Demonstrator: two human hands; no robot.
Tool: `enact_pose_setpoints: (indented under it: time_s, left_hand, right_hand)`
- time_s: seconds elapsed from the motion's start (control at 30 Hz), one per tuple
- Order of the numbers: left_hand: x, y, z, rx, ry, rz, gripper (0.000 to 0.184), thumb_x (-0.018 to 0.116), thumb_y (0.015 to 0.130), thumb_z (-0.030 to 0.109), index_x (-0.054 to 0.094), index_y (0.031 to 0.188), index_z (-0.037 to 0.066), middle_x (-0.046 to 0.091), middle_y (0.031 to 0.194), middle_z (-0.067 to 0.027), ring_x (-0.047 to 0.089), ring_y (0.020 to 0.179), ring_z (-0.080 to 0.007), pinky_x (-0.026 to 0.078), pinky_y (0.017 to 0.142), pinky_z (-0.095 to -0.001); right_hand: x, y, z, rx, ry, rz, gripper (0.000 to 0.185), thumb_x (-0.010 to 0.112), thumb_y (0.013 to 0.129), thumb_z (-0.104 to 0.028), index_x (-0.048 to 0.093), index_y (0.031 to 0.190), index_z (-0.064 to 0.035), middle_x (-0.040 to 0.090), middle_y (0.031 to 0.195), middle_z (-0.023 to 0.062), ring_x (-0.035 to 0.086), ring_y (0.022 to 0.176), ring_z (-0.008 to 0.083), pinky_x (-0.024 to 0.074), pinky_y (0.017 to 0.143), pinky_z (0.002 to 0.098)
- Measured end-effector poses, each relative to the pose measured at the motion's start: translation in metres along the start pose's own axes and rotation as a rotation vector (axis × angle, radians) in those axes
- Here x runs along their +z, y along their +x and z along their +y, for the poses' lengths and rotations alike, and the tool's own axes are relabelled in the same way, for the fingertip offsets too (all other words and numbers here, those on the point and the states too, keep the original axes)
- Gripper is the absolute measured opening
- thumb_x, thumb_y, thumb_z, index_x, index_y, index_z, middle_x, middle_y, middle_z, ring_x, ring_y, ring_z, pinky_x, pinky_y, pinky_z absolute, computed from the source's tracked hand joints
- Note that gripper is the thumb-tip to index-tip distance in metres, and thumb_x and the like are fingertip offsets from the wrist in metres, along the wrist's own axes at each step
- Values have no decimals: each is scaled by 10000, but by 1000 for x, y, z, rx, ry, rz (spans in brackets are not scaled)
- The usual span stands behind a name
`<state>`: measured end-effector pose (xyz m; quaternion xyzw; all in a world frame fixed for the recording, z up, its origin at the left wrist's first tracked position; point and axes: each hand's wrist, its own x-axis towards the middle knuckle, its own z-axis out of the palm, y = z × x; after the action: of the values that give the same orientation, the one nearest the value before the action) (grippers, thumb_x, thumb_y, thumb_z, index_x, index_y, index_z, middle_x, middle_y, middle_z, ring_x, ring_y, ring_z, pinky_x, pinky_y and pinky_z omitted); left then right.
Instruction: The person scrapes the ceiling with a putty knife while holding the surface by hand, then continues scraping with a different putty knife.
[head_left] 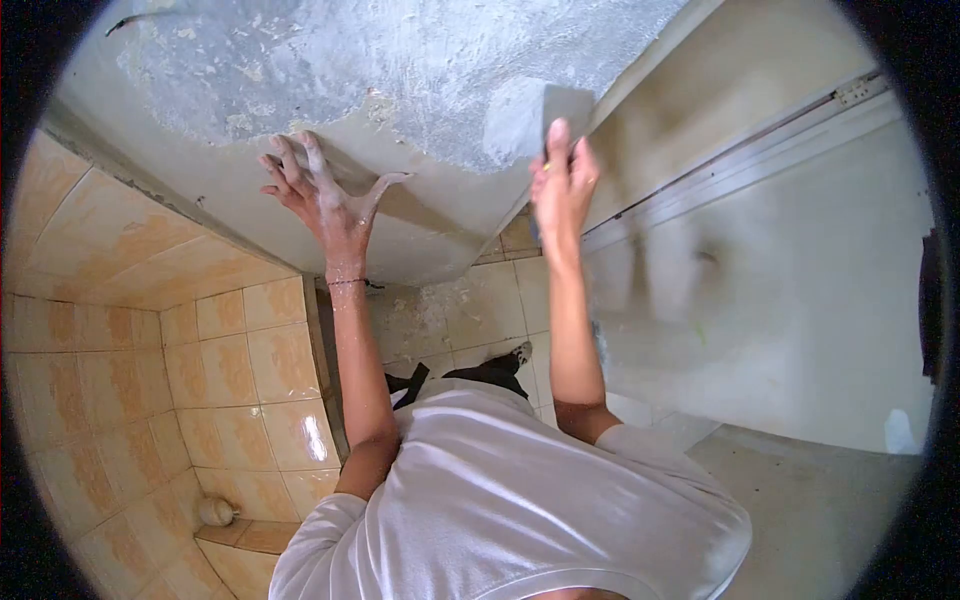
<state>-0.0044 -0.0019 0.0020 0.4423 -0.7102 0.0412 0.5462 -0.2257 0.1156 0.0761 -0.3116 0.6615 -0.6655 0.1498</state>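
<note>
My left hand, dusted with white powder, lies spread against the wall, its fingertips near the lower edge of a rough grey-blue patch. In my right hand is a flat scraper, gripped by its handle with the thumb pointing up along it. The scraper's wide grey blade is at the right part of the rough patch, beside a paler smooth area. Whether the blade's whole edge touches the surface cannot be made out.
Orange-and-cream tiles cover the wall at the left, with a small tiled ledge low down. A pale door-like panel stands at the right. Floor tiles show below, near my dark-clothed legs.
</note>
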Motion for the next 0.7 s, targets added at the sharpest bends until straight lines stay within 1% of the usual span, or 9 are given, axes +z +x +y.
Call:
enact_pose_setpoints:
  time_s: [0.1,0.17,0.2,0.23,0.3,0.4,0.5,0.63,0.7]
  left_hand:
    - [0,0,0,-14,29,-7,1340,893,626,672,264,1673,122,144,1740,-178,69,1599,-452,48,1237,-712]
    - [-2,1,0,11,7,3,1333,887,635,679,266,1674,121,148,1740,-179,67,1600,-451,56,1235,-706]
    - [-1,1,1,10,7,4,1333,887,635,679,266,1674,121,148,1740,-179,67,1600,-451,56,1235,-706]
    - [-2,1,0,9,7,-10,1332,886,638,680,265,1674,120,147,1741,-181,66,1600,-453,57,1233,-704]
    - [-5,-1,-3,8,14,-29,1332,885,640,682,265,1675,119,146,1741,-184,64,1600,-455,59,1232,-702]
    - [-1,0,-1,14,7,-11,1332,883,643,684,260,1678,123,140,1745,-184,62,1599,-459,63,1230,-699]
    - [-1,0,-1,10,19,5,1339,883,638,692,259,1679,127,133,1748,-180,62,1599,-457,66,1231,-699]
    - [-1,0,-1,11,10,1,1348,883,633,698,252,1682,133,137,1749,-180,62,1599,-458,58,1223,-713]
    - [0,0,0,12,-8,7,1350,884,632,697,250,1682,132,139,1748,-181,62,1599,-458,54,1219,-719]
  right_hand:
    - [-12,14,-3,-79,45,-12,556,600,1052,-542,481,772,-77,504,640,3,471,536,82,439,507,279]
    - [-16,2,5,134,25,-93,549,605,1047,-550,475,788,-83,493,653,1,481,533,81,438,498,276]
    - [-17,-7,27,195,21,-125,554,609,1032,-583,550,874,-56,504,700,9,506,560,78,412,481,265]
    - [-17,-14,61,276,-37,-116,629,600,1016,-628,631,1046,-1,533,764,33,535,609,90,423,517,270]
    - [-13,-34,88,334,-39,-175,465,631,1025,-568,510,877,-144,482,622,-31,413,481,34,313,412,222]
    - [-14,-49,118,437,-63,-102,457,634,1031,-548,511,882,-133,482,624,-28,402,480,36,301,412,226]
    - [-15,-53,122,366,-84,-31,454,641,1034,-529,510,884,-120,482,627,-23,411,488,37,294,418,229]
    - [-14,-51,61,211,-10,-83,469,642,1038,-517,483,862,-112,483,632,-20,422,497,45,300,429,232]
    - [-11,-39,61,168,-47,-90,495,627,1033,-553,557,917,-77,492,639,-15,451,509,55,336,442,240]
